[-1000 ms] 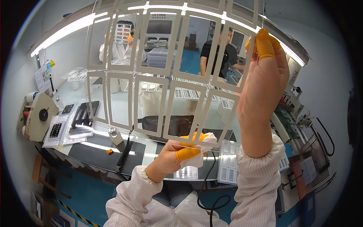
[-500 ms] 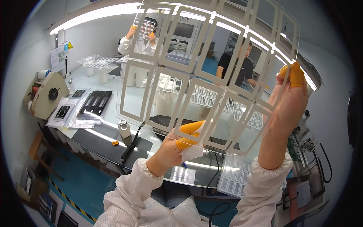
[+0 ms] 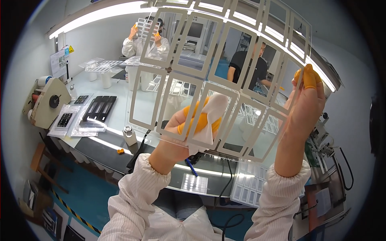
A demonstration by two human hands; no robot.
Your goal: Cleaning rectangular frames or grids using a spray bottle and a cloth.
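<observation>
Cream device point(image 3: 44, 103) with a black knob: stood farthest left of your left hand point(image 3: 177, 130). Bagged black parts point(image 3: 65, 119): lay flat, nearer that hand, on its left. Black slotted panels point(image 3: 99, 109): lay stacked, next toward you from the left. Orange finger cot point(image 3: 120, 151): one loose item, left of your left wrist. Pale bottle point(image 3: 130, 135): upright, just left of the same hand.

Co-worker in white point(image 3: 155, 50): beyond your left hand, both hands raising a smaller framed sheet point(image 3: 147, 29).

Left hand, yours: orange-capped fingers closed around a white cloth point(image 3: 216, 105), which was bunched and stuck up past the fingertips. Whether the cloth touched the sheet could not be told. Blue pen point(image 3: 191, 167): below the left hand.

Clear sheet with pale grey rectangular frames point(image 3: 241, 87): one, tilted, held up between your hands; its lower part overlapped the left hand in view, and its right edge met the right hand point(image 3: 306, 92).

White compartmented trays point(image 3: 249, 185): beneath and left of your right hand. Co-worker in black point(image 3: 259, 66): beyond and left of it.

Right hand, yours: orange-capped fingertips pinched on the sheet's right edge. Bench machinery point(image 3: 323, 142): below and right of that hand.
</observation>
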